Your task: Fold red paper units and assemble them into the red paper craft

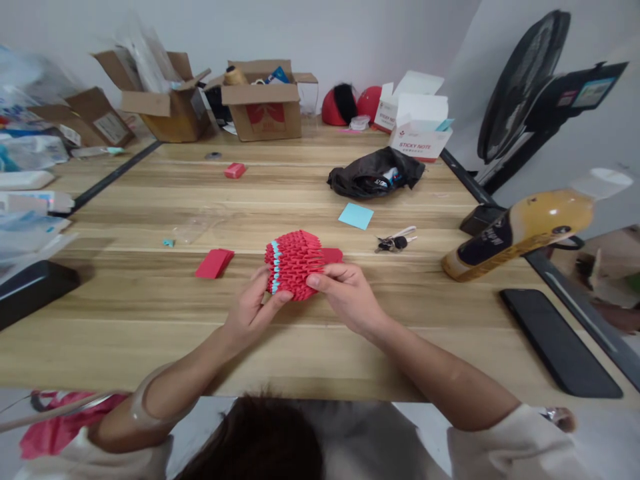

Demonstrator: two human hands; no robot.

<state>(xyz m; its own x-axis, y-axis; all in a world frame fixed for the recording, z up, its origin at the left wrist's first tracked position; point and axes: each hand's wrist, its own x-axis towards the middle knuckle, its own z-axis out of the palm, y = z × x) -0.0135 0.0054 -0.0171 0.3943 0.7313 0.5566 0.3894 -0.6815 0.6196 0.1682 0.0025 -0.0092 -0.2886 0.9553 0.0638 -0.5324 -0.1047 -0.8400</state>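
Note:
A red modular origami piece (pixel 300 263), built of many small folded paper units with one light-blue band, is held above the table between both hands. My left hand (pixel 253 303) is closed around its blue-banded end, thumb along the near side. At the other end my right hand (pixel 345 290) pinches the red edge between thumb and fingers; whether a loose unit is in that pinch cannot be made out. Just behind the right fingers shows some red paper (pixel 333 255). Left of the origami lies a small stack of red paper (pixel 215 263).
Light-blue sticky notes (pixel 356 215), keys (pixel 395 241) and a black bag (pixel 377 175) lie beyond the hands. A yellow drink bottle (pixel 525 227) and a black phone (pixel 560 340) are at right. Cardboard boxes (pixel 263 103) stand at the back. A red packet (pixel 235 171) lies farther off.

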